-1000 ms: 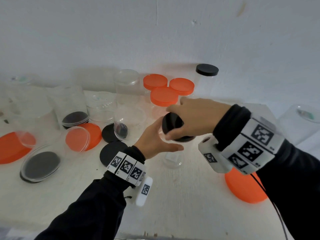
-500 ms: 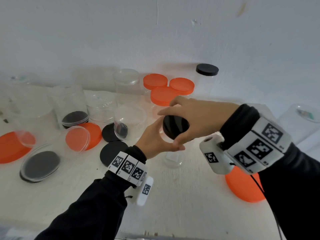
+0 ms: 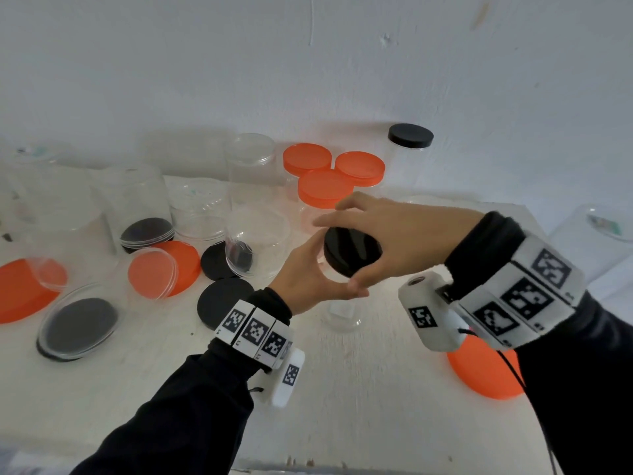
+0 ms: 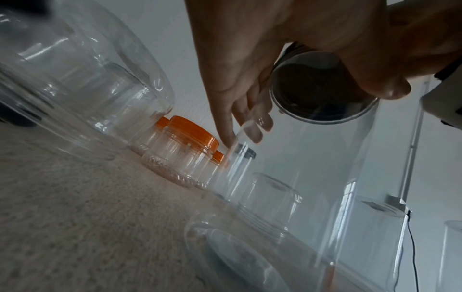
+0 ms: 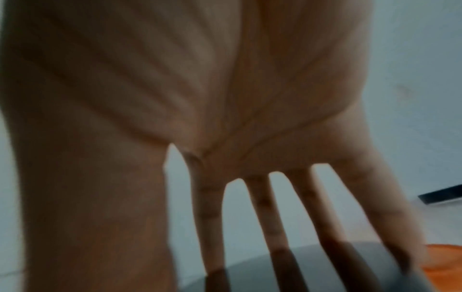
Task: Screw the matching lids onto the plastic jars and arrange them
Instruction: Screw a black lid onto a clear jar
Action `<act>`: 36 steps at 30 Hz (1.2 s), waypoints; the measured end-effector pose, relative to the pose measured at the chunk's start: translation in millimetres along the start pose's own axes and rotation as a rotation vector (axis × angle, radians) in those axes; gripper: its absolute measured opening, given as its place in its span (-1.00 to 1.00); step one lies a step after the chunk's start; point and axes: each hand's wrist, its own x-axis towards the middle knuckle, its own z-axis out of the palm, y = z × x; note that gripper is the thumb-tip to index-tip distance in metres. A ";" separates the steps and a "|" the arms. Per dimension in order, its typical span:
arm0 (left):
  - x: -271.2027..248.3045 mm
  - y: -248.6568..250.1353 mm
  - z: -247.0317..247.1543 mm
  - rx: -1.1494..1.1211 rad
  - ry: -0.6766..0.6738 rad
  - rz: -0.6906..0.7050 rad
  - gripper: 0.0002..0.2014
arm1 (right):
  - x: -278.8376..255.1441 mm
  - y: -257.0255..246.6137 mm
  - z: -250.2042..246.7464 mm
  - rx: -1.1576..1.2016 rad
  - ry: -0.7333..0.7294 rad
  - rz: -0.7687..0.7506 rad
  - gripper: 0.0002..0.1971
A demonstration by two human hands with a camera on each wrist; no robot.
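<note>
Near the centre of the tabletop (image 3: 342, 389), a clear jar (image 3: 342, 313) stands upright. The left hand (image 3: 308, 279) wraps its wall from 9 o'clock, judged to brace it against turning. The right hand (image 3: 394, 241) comes in from 3 o'clock, its fingers (image 3: 335, 219) and thumb curled round the rim of the black lid (image 3: 351, 250), which sits tilted on the jar's mouth, judged mid-screwing. Three orange-lidded jars (image 3: 329, 169) and a black-lidded jar (image 3: 410, 138) are grouped at 12 o'clock, apparently finished.
</note>
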 end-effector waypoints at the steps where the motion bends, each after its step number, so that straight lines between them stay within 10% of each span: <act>1: 0.2 -0.3 -0.1 0.007 0.006 0.001 -0.21 | 0.3 0.2 -0.7 0.005 -0.009 -0.029 -0.23; 11: 0.4 -3.2 0.0 -0.052 0.005 0.006 -0.14 | 8.9 -17.5 14.3 -0.181 0.357 0.223 -0.35; 18: 2.1 -4.1 -1.7 -0.005 -0.006 0.005 -0.19 | -4.6 0.9 2.3 0.025 0.018 -0.055 -0.25; 29: 0.8 -2.3 -1.8 -0.058 -0.025 0.024 -0.05 | 10.6 -18.2 20.4 -0.202 0.401 0.243 -0.36; 36: 0.8 0.8 -0.4 -0.027 -0.013 0.014 -0.13 | -2.9 2.5 1.7 0.040 -0.008 -0.063 -0.28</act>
